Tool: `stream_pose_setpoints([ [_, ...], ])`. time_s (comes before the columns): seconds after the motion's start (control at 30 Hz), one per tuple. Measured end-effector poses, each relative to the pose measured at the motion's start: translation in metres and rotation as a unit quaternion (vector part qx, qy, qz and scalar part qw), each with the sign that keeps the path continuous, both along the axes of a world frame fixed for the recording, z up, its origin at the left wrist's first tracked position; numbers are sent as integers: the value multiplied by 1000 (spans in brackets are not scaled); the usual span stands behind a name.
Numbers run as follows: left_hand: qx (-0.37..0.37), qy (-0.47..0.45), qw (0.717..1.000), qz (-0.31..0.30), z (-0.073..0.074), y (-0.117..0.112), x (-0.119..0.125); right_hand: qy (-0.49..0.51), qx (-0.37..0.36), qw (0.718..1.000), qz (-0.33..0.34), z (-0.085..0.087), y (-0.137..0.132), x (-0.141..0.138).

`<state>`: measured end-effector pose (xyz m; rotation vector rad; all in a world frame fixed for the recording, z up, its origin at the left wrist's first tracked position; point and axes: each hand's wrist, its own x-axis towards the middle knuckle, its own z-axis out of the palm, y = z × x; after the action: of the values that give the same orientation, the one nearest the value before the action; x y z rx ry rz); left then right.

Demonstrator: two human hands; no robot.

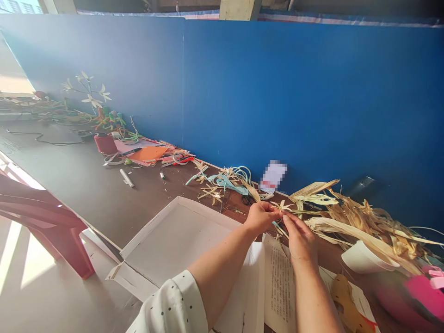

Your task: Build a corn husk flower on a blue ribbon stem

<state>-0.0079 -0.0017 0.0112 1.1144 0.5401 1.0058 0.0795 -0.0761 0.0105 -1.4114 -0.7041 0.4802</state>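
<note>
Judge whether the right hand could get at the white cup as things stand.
Probably yes: a strip of brown tabletop shows between the right hand and the white cup, with dried husks mostly behind the cup. The hand would likely need to release the pale flower first.

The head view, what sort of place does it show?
Probably a craft workspace: dry husks heaped on the table, orange paper farther left, and a pale flower held by the left hand and right hand.
</note>
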Motion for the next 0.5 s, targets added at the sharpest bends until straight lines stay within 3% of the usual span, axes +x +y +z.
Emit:
stream_pose_setpoints([
  [0.17,87,102,991,2,-3,1,-2,134,8,991,-8,10,-2,5],
  [0.3,223,205,953,31,1,1,-8,194,-3,981,-9,18,-8,15],
  [0.5,372,270,888,28,2,0,-11,129,-47,990,9,12,-10,24],
])
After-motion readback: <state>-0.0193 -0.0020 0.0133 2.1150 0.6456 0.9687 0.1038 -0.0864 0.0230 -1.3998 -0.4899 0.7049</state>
